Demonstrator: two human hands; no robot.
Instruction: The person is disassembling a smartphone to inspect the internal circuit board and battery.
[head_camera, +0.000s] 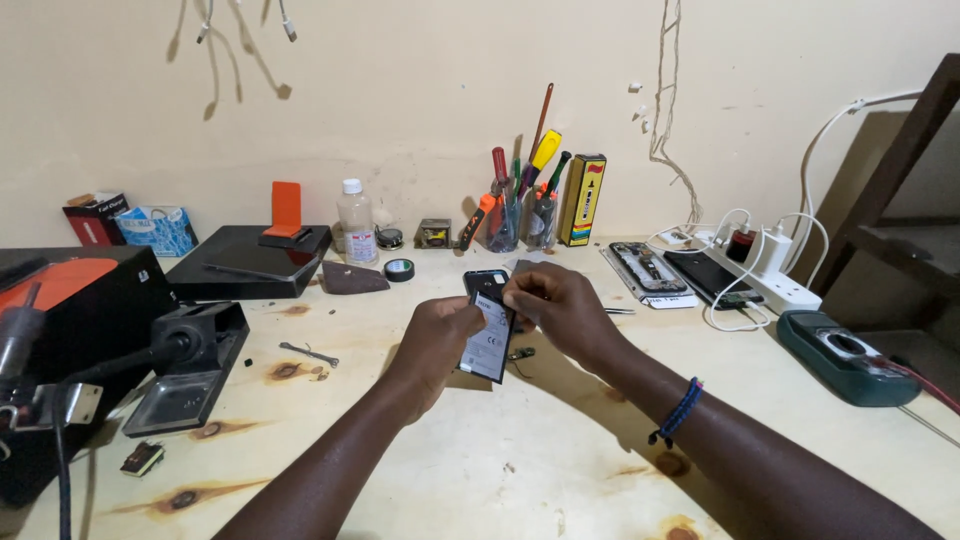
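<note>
An opened black phone with its back off, showing a grey battery, is held upright above the wooden table. My left hand grips its left edge. My right hand pinches at the phone's upper right edge, fingers closed on it. A blue bead bracelet sits on my right wrist. A small green circuit part lies on the table just below my right hand.
Tool jars with screwdrivers, a clear bottle and tape roll stand at the back. Another opened phone, a power strip and green multimeter lie right. A soldering station, black box and tweezers are left.
</note>
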